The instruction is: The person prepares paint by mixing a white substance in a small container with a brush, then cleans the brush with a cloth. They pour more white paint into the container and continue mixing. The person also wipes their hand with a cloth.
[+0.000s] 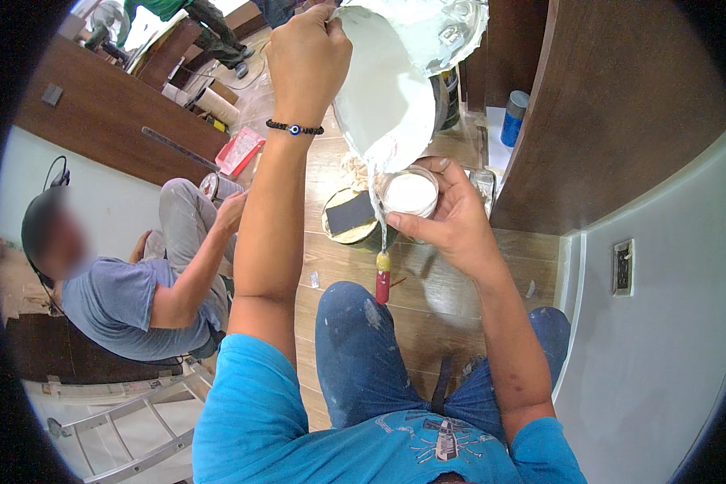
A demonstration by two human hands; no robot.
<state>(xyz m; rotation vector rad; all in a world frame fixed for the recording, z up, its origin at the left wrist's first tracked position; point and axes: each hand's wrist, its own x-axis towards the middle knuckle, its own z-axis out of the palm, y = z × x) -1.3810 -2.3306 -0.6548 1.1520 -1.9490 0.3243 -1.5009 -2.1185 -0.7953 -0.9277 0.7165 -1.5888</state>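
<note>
We held a tilted white paint bucket up high with our left hand, the fingers closed on its rim. White paint ran down from it into a small clear cup, which our right hand gripped from the side, just under the bucket. A person in a grey shirt sat on the wooden floor at our left.

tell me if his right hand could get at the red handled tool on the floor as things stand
Probably not right away: the right hand is holding a small cup of white paint, while the red handled tool lies below on the wooden floor.
</note>
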